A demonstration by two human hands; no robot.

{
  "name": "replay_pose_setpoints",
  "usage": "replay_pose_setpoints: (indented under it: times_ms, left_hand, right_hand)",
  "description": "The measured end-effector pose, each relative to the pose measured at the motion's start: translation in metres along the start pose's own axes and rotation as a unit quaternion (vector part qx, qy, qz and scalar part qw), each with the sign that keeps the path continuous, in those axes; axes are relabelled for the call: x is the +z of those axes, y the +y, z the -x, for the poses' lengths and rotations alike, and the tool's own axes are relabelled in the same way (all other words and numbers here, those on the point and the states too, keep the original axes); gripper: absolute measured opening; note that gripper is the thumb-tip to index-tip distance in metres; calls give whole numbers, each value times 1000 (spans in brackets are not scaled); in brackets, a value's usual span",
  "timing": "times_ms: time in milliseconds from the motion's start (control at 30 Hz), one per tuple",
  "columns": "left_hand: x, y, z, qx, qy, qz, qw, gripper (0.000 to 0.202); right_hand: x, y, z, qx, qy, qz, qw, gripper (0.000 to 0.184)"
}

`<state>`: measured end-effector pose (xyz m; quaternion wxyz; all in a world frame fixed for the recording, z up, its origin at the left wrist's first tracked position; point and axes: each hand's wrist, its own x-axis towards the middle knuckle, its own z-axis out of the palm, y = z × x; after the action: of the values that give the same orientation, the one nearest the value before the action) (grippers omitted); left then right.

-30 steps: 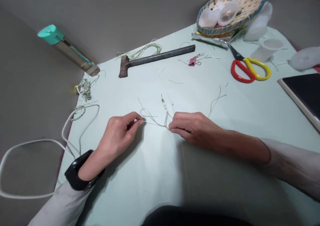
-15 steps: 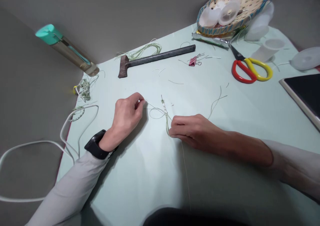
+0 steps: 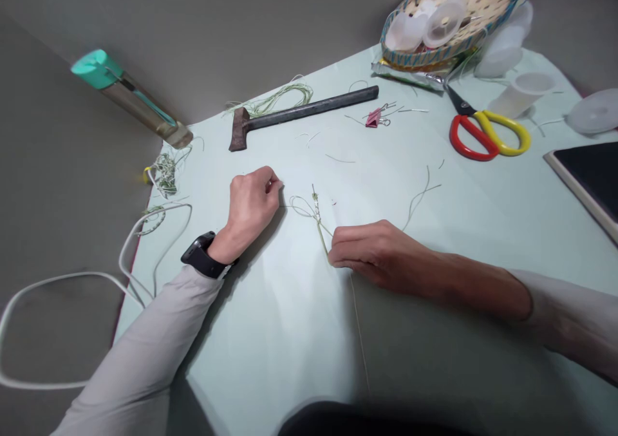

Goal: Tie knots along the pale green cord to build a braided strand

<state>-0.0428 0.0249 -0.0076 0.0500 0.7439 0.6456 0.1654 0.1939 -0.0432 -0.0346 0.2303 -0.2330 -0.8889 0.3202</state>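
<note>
Two-handed hold on a thin green cord [image 3: 318, 233], flat on the pale green cloth [image 3: 270, 333] at mid-table. Pinched at its left end by the curled fingertips of the left hand [image 3: 251, 201], closed to a loose fist; nipped at the lower stem between thumb and forefinger of the right hand [image 3: 371, 255], likewise closed around it. Between the two, a small loop and a knotted stretch. Further back, well apart from both hands: rusty hammer [image 3: 299, 111] lying crosswise, a coil of green strands [image 3: 280, 94] behind its head, pink binder clip [image 3: 371, 120], red-and-yellow scissors [image 3: 487, 136], clear plastic cup [image 3: 524, 91], woven basket [image 3: 425, 53] with white spools. Off to the left, a teal-capped bottle [image 3: 130, 98] leaning, a thread tangle [image 3: 164, 169] at the cloth's edge and a white cable [image 3: 130, 249] looping off it. Loose thread scraps [image 3: 420, 194] just beyond the right hand. Hard to make out: the exact strand inside the left fingertips, too fine; same for the tail running from the right hand toward the near edge. Cut off at the right border: a dark tablet [image 3: 589, 178]. Plenty of bare cloth near the body and between hands and hammer; left cloth edge close by the left wrist's black watch [image 3: 205, 263].
</note>
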Motion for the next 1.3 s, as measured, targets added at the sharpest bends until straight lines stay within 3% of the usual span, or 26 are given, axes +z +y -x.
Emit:
replay_pose_setpoints:
  times_ms: [200, 433, 533, 700, 800, 900, 1000, 1067, 1167, 1300]
  left_hand:
    - [-4, -6, 4, 1, -4, -21, 1000, 16]
    - [-48, -17, 45, 14, -54, -27, 998, 21]
    - [-65, -15, 67, 37, -102, -24, 994, 25]
    - [-82, -13, 100, 115, -232, -15, 966, 28]
    - [-86, -6, 115, 143, -254, -88, 953, 29]
    - [-81, 10, 118, 187, -182, -124, 957, 26]
    - [-62, 29, 111, 245, -134, 11, 960, 28]
    - [-45, 39, 106, 266, -146, 91, 949, 29]
    - [-24, 46, 101, 247, -146, 153, 946, 26]
    - [-12, 46, 100, 219, -126, 166, 953, 11]
  right_hand:
    - [2, 3, -2, -5, 10, -14, 1000, 28]
    - [1, 6, -2, -21, 13, -25, 999, 26]
    - [2, 6, -2, -15, 18, -20, 1000, 26]
    - [4, 4, -2, -8, 22, -10, 1000, 25]
    - [3, 3, -2, -8, 23, -8, 1000, 25]
    - [2, 2, -2, -10, 23, -8, 1000, 26]
    - [2, 2, -2, -14, 24, -8, 1000, 25]
    - [2, 2, -1, -18, 25, -13, 999, 25]
    - [2, 4, -1, -15, 31, -27, 999, 25]
    - [3, 3, -2, 0, 41, -42, 998, 24]
